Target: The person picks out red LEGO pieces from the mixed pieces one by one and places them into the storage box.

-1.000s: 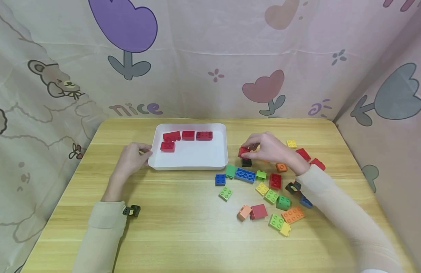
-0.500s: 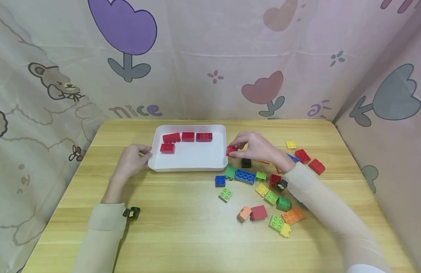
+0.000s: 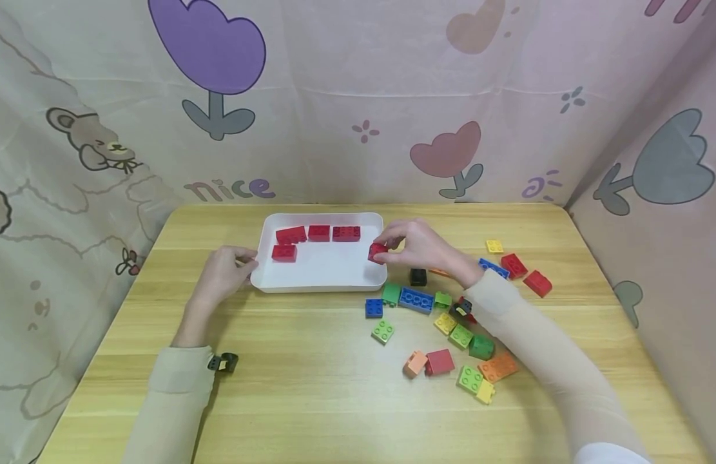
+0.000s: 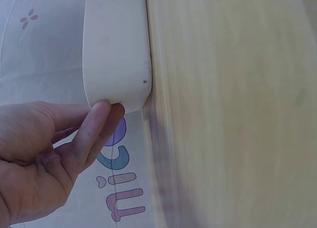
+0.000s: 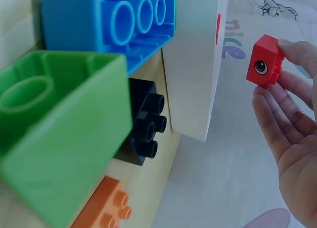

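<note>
My right hand pinches a small red toy brick between thumb and fingers, over the right end of a white tray. An eye is printed on the side of this red brick in the right wrist view, where the right hand holds it above the tray wall. At the tray's left end, my left hand grips the rim with thumb and fingertips. The left wrist view shows the left hand at a rounded corner of the tray. Several red bricks lie inside the tray.
Right of the tray, loose bricks spread over the wooden table: a black one, a long blue one, an orange one and several greens. Two red bricks lie farther right. A patterned cloth hangs behind.
My right hand has carried the red brick leftward, from beside the black brick to over the tray's right end. The left hand stays at the tray's rim.
</note>
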